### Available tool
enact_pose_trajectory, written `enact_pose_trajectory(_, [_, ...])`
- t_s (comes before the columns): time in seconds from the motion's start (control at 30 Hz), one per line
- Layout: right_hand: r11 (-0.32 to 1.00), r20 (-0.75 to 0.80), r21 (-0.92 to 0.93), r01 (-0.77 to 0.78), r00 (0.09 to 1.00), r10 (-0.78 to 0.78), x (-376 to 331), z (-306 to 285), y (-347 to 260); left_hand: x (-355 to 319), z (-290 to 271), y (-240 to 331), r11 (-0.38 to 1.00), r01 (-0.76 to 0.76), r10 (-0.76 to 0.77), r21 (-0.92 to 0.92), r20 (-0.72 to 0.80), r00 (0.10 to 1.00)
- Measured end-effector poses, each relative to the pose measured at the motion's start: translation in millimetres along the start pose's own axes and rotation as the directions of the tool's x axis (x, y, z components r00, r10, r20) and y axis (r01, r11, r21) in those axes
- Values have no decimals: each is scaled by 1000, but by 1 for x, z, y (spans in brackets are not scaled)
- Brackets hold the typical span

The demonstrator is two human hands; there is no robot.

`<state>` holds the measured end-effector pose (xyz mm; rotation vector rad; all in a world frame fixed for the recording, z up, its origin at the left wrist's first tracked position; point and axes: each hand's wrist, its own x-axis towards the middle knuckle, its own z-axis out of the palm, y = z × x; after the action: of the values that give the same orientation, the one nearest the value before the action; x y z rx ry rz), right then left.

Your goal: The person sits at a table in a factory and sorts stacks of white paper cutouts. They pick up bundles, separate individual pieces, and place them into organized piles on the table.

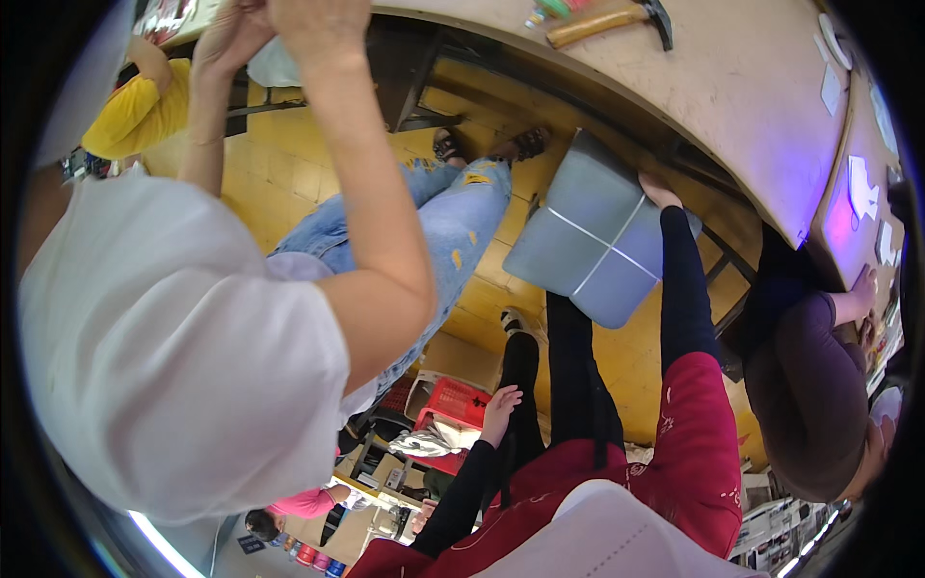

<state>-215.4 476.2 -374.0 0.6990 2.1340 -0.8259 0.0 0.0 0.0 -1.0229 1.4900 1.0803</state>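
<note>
Reaching arms: two bare forearms of the person in the white short-sleeved shirt rise from the lower left toward the top edge.
Left hand [231,34]: fingers look drawn together at the top edge; whether they grip anything I cannot tell.
Right hand [320,17]: mostly cut off by the frame's top edge, so how far open it is cannot be told.
Pale white rounded object [274,64]: just below and between the two hands, at the upper left; contact with either hand is unclear.
Legs: faded blue ripped jeans [453,222] stretch toward the table, ending in dark sandals.
Beige table [732,87]: curves across the upper right.
Wooden-handled hammer [607,21]: lies on the table near the top edge.
White paper pieces [862,188]: lie on the table's right part.
Grey padded square stool [593,226]: stands on the yellow tiled floor [289,164], beside the table.
Red plastic basket [453,400]: on the floor, lower centre.
Others: a person in a red top with black sleeves [684,443] sits at the lower centre; a person in a dark brown top [809,385] leans at the right; a yellow sleeve [135,111] shows at the upper left.
</note>
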Motion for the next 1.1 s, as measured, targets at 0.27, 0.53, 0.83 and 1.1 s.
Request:
enact_pose_trajectory(0.27, [995,81,-53,-87,993,91,-3,-2,-3,1,8,10,1000,28,-28,12,43,999])
enact_pose_trajectory(0.53, [992,349,84,-96,935,61,-61,1,-41,7,-12,46,989,16,-23,145,47,999])
enact_pose_trajectory(0.83, [976,399,162,-145,914,70,-133,21,-76,18,-58,39,964,-61,26,257,140,990])
enact_pose_trajectory(1.1, [940,377,241,-241,916,138,-221,93,-110,41,-168,39,909,-80,-39,410,275,961])
